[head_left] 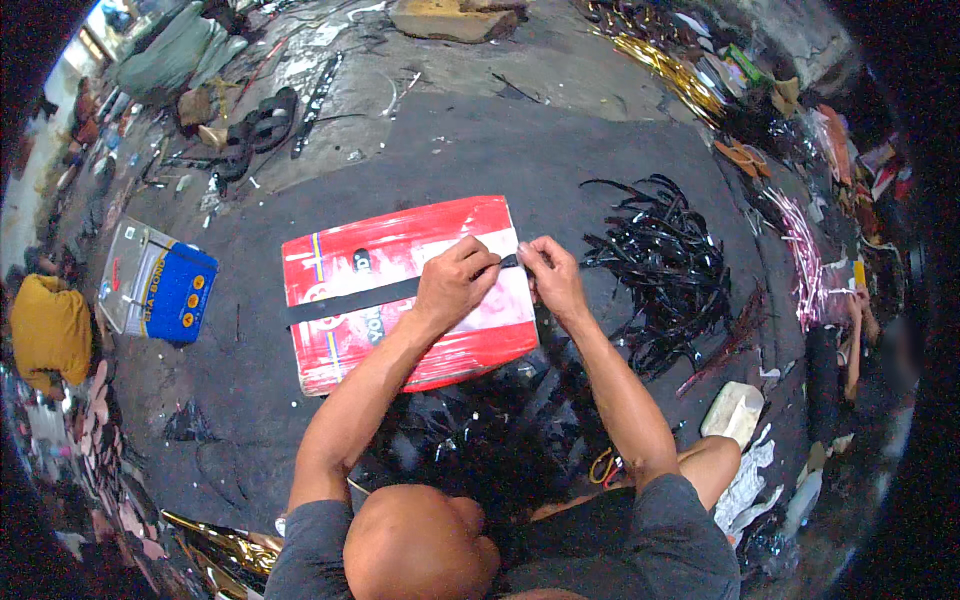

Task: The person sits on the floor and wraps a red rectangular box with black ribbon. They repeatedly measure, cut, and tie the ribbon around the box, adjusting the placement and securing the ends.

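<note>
A red and white carton (430,365) with a glossy surface lies flat in front of me. Across its top runs a flat black strip (370,297), from the left edge toward the right edge. My left hand (455,285) rests over the carton with its fingers pinched on the strip. Just beyond the right edge, my right hand (553,278) pinches the strip's other end between thumb and fingers. A short stretch of the strip shows between the two hands. Right of the carton sits a tangled pile of shiny black strips (665,270).
At left stand a blue and grey box (180,295) and a mustard cloth bundle (50,330). Black sandals (268,122) lie far left; gold strips (670,70) and pink strips (800,255) lie right. An off-white block (733,412) sits near my knee. Another person's arm (854,345) shows far right.
</note>
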`<state>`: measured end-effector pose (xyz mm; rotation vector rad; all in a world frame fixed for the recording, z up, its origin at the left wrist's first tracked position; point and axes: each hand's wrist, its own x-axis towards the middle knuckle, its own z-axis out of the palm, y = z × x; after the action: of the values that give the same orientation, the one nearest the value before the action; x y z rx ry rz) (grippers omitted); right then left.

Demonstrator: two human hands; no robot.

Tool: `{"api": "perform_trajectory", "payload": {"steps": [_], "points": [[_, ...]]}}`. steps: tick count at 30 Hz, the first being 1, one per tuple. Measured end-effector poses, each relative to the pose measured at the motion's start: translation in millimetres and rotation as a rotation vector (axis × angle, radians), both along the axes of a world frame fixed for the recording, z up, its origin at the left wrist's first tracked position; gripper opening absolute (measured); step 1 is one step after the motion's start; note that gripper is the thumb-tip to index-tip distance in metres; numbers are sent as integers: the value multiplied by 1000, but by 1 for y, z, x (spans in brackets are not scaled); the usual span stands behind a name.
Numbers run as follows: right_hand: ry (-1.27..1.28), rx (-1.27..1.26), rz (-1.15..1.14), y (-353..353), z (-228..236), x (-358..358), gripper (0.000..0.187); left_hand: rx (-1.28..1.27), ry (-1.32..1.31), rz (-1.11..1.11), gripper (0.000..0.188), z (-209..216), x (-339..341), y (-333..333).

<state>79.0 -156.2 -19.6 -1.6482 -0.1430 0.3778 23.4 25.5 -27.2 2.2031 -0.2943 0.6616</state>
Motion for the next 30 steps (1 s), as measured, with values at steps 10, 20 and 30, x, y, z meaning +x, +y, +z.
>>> {"api": "perform_trajectory", "payload": {"steps": [10, 20, 30], "points": [[-335, -316, 24, 4, 1, 11, 28, -89, 2, -20, 8, 0, 5, -8], [69, 62, 158, -11, -20, 9, 24, -149, 90, -67, 6, 4, 7, -5], [154, -3, 50, -5, 3, 25, 41, -166, 53, -78, 5, 5, 15, -13]]}}
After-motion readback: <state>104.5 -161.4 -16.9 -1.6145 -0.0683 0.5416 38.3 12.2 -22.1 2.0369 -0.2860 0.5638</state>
